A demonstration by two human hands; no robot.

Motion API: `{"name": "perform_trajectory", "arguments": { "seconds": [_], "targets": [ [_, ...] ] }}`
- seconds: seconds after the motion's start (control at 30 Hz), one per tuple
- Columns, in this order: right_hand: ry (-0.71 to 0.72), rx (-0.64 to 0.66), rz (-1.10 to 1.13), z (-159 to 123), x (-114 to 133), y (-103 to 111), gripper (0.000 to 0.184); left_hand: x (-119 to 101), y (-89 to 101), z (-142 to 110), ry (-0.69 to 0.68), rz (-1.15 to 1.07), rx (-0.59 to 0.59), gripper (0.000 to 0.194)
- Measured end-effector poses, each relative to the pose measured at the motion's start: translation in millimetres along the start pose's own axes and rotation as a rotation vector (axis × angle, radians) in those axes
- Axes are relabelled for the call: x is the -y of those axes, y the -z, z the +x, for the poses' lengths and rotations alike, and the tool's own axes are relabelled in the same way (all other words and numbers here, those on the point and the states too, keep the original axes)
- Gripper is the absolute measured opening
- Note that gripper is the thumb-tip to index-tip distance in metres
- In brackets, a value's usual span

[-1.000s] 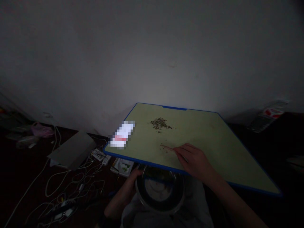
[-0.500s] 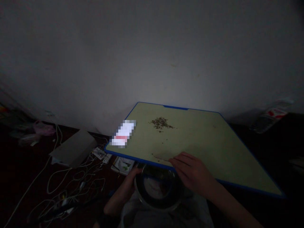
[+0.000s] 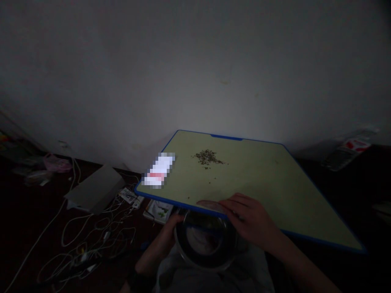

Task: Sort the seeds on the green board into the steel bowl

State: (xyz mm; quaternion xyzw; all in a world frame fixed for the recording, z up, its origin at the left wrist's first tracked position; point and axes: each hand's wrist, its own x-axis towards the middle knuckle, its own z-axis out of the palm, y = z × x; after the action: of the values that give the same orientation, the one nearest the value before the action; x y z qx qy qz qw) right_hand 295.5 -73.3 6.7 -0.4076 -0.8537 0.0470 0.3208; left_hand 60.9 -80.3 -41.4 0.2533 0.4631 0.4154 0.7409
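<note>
A shiny round bowl (image 3: 204,262) sits over my lap, under the front edge of a pale green, blue-rimmed tabletop (image 3: 259,175). My left hand (image 3: 172,226) grips the bowl's left rim. At the front edge, my right hand (image 3: 246,215) is closed on a thin, flat, curved piece (image 3: 209,203) resting on the tabletop; its exact kind is unclear in the dim light. A pile of small dark grains (image 3: 207,156) lies farther back. A few loose grains are scattered between the pile and the front edge. The bowl's contents are too dark to make out.
A phone (image 3: 159,171), blurred out, lies on the tabletop's left side. A wall stands behind. Tangled white cables (image 3: 97,240), a grey box (image 3: 94,187) and a pink bag (image 3: 56,162) lie on the floor at left. A plastic package (image 3: 351,148) is at right.
The thin piece in my right hand has tilted, showing more of its curved face. A loose grain near the front edge is farther left, and another there is no longer visible.
</note>
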Motion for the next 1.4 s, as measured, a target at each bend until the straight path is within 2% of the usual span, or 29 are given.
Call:
{"name": "perform_trajectory", "arguments": {
  "seconds": [0.1, 0.2, 0.27, 0.4, 0.47, 0.53, 0.7, 0.83, 1.0, 1.1, 1.23, 1.4],
  "targets": [
    [-0.062, -0.028, 0.009, 10.0, -2.5, 1.3, 0.023, 3.6, 4.4, 4.8, -0.008, 0.038, -0.03, 0.014],
    [-0.068, -0.048, -0.044, 24.6, -3.5, -6.2, 0.021, 8.8, 16.3, 14.3, 0.037, 0.034, -0.027, 0.016],
    [-0.021, -0.028, -0.085, 33.9, -3.1, -15.1, 0.021, 11.2, 25.9, 19.7, -0.014, 0.057, -0.065, 0.014],
    [0.095, 0.018, -0.121, 41.6, -1.2, -29.2, 0.023, 4.5, 33.1, 13.6, -0.006, 0.046, -0.005, 0.02],
    [0.12, 0.034, -0.116, 39.2, 0.9, -30.5, 0.023, -3.9, 30.1, 1.9, -0.085, 0.108, 0.011, 0.014],
    [0.127, 0.043, -0.109, 34.4, 4.2, -28.8, 0.023, -11.3, 26.2, -10.4, -0.228, 0.15, 0.011, 0.021],
    [0.15, 0.049, -0.097, 21.2, 11.2, -20.7, 0.023, -13.5, 22.2, -22.3, -0.303, 0.251, 0.042, 0.022],
    [0.101, -0.007, -0.129, 18.5, -3.7, -7.8, 0.023, -6.5, 23.5, -15.9, -0.264, 0.142, 0.025, 0.021],
    [-0.105, -0.129, -0.357, 20.3, -48.9, 10.4, 0.024, 2.6, 27.6, 1.1, -0.095, 0.039, 0.015, 0.014],
    [-0.151, -0.112, -0.446, 19.9, -66.6, 11.2, 0.025, 5.2, 24.9, 10.2, -0.044, -0.01, -0.005, 0.017],
    [-0.089, -0.046, -0.424, 21.3, -65.5, 4.0, 0.025, 4.5, 22.7, 13.6, -0.028, -0.014, -0.015, 0.017],
    [0.006, 0.012, -0.343, 22.4, -47.7, -1.9, 0.024, 8.1, 34.5, 7.0, -0.098, 0.081, 0.023, 0.012]
  ]
}}
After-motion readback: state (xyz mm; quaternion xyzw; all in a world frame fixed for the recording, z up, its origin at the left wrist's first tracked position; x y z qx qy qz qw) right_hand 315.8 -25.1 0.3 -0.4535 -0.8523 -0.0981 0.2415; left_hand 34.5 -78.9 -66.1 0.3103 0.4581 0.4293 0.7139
